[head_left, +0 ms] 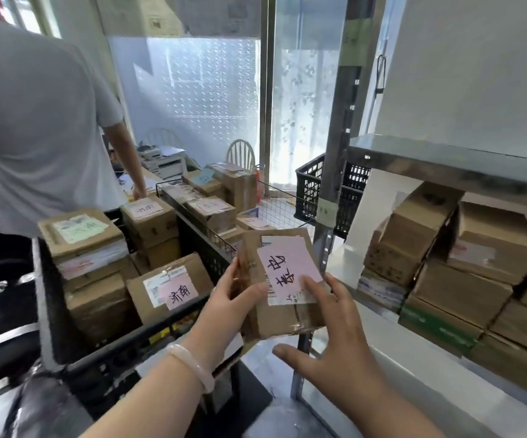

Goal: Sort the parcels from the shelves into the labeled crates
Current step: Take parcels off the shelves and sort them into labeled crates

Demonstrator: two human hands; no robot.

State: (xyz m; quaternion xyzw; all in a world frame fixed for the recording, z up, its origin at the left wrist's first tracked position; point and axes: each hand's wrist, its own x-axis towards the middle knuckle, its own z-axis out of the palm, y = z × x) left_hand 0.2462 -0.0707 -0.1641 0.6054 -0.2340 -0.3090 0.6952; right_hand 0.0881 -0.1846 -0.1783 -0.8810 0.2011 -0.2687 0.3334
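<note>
I hold a small cardboard parcel [282, 314] with a pink handwritten label in front of me, between the crates and the shelf. My left hand [229, 306] grips its left edge, thumb on top. My right hand [328, 330] lies on the label with straight fingers, thumb spread out below the box. A black crate [50, 314] at the lower left holds several labeled boxes, one with a pink label [173, 287]. Behind it a wire crate [192, 216] holds more boxes. The metal shelf [445, 162] on the right carries a stack of parcels [464, 263].
A person in a grey shirt [35, 115] stands at the left, one hand on a box. An empty black crate [312, 191] sits behind the shelf post [341, 128]. Chairs and a printer stand by the window at the back.
</note>
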